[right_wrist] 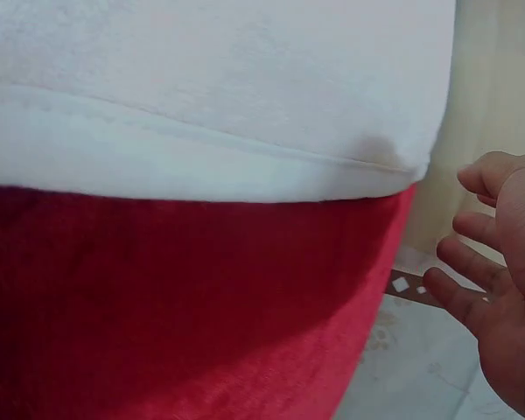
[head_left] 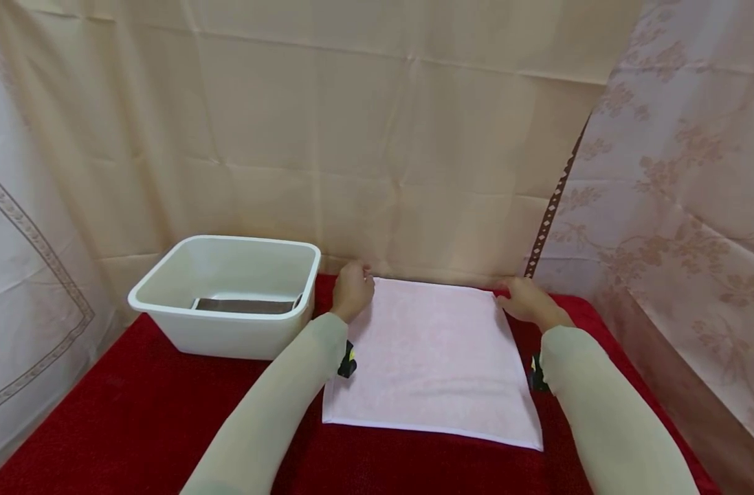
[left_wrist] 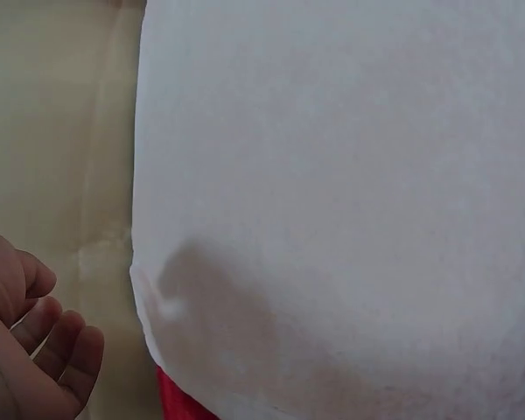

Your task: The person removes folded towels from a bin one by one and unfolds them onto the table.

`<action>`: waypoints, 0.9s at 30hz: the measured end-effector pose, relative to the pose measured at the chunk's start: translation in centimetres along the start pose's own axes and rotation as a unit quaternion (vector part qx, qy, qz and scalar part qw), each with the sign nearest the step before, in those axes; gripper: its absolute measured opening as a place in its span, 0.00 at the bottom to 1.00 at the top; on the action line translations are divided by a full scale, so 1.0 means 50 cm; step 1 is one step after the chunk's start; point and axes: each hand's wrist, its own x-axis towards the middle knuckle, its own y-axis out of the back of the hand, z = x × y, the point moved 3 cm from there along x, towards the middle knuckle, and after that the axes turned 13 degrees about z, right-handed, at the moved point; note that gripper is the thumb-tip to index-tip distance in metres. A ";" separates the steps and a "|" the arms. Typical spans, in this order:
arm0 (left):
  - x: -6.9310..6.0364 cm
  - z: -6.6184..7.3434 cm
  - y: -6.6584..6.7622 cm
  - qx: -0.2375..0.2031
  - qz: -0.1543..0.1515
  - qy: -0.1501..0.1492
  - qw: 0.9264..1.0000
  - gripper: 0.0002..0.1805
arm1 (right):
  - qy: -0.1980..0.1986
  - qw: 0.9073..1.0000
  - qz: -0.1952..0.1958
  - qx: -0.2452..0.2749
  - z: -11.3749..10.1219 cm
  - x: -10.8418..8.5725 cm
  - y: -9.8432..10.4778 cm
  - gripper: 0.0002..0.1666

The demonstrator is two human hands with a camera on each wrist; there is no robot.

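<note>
A pale pink towel (head_left: 438,357) with white hems lies spread on the red cloth. My left hand (head_left: 352,291) is at its far left corner; in the left wrist view the loosely bent fingers (left_wrist: 74,354) hold nothing and stay apart from the edge. At the far right corner is my right hand (head_left: 528,301). Its fingers (right_wrist: 468,262) are relaxed and spread in the right wrist view, a small gap from the towel corner, with nothing between them. The left hand casts a shadow on the towel.
Left of the towel stands a white plastic basin (head_left: 228,337) with a greyish-brown, light-edged item (head_left: 247,306) inside, its kind unclear. Red cloth (head_left: 135,412) covers the table. A beige curtain (head_left: 352,137) hangs behind, and a floral curtain (head_left: 692,206) at the right.
</note>
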 end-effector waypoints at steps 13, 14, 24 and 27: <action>0.012 0.062 0.017 -0.049 0.027 -0.064 0.996 0.12 | 0.049 0.998 0.023 0.015 -0.031 0.031 0.053 0.25; 0.013 0.067 0.018 -0.049 0.029 -0.070 0.996 0.12 | 0.047 0.999 0.022 0.016 -0.033 0.032 0.056 0.25; 0.015 0.129 0.045 -0.082 0.024 -0.084 0.993 0.13 | 0.079 0.996 0.036 0.026 -0.077 0.042 0.085 0.28; 0.013 0.147 0.061 -0.078 0.022 -0.087 0.993 0.13 | 0.095 0.994 0.044 0.025 -0.095 0.048 0.091 0.29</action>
